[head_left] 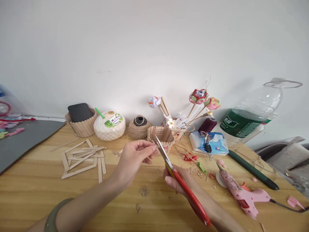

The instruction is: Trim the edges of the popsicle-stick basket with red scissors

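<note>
My left hand (138, 154) is pinched closed near the middle of the view; whatever its fingertips hold is too small to name. Close to those fingertips are the tips of red-handled scissors (178, 178), which my right hand (177, 180) grips, blades pointing up and to the left. Just behind the blades sits a small basket of wooden sticks (160, 133). Below my hands, a little cluster of small pieces (144, 191) lies on the wooden table (108, 206), with a single looped piece (138, 207) under it.
Popsicle sticks (83, 158) lie at left. Behind them are a phone (80, 112) in a stick holder, a coconut (109, 125) and twine (139, 128). A pink glue gun (246, 193), scraps, a blue packet (209, 142) and a large bottle (248, 116) are at right.
</note>
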A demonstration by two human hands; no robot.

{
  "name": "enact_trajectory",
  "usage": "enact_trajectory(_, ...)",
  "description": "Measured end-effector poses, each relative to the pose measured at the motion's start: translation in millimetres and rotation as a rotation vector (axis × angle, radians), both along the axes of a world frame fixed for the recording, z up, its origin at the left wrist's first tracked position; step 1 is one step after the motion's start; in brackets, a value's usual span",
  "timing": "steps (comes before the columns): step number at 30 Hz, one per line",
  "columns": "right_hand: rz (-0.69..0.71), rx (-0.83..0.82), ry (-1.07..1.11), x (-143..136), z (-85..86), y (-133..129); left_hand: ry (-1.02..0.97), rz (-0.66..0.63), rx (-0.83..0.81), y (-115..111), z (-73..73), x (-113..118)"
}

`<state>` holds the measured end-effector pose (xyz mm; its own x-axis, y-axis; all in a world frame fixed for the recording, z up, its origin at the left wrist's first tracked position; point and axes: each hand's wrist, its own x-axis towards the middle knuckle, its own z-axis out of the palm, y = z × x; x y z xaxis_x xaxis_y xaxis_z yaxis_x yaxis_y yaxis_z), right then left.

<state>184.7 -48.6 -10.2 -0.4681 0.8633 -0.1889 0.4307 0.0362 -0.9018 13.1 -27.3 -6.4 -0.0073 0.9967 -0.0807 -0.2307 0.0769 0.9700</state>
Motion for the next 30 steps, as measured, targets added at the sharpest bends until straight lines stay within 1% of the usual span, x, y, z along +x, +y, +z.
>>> enact_trajectory(7,0.030,0.005,-0.004,-2.9,-4.5,4.8,-0.017,0.028,-0.004,1.2,-0.1,-0.7)
enact_trajectory(11,0.008,-0.025,-0.011,-3.2,0.7,3.6,-0.021,0.011,0.004,2.1,0.3,-2.3)
enact_trajectory(16,-0.002,-0.010,-0.038,-5.0,6.4,2.9,-0.011,-0.006,0.023,3.1,1.7,-4.2)
enact_trajectory(19,0.023,-0.018,-0.031,-5.9,4.4,4.9,-0.011,0.001,0.014,3.0,2.2,-4.8)
enact_trajectory(24,0.014,0.011,-0.037,-6.5,-0.3,7.8,-0.014,0.009,0.009,2.8,1.7,-5.6)
enact_trajectory(30,0.037,0.031,-0.044,-5.7,-4.0,10.4,-0.020,0.024,0.003,3.5,0.5,-4.6)
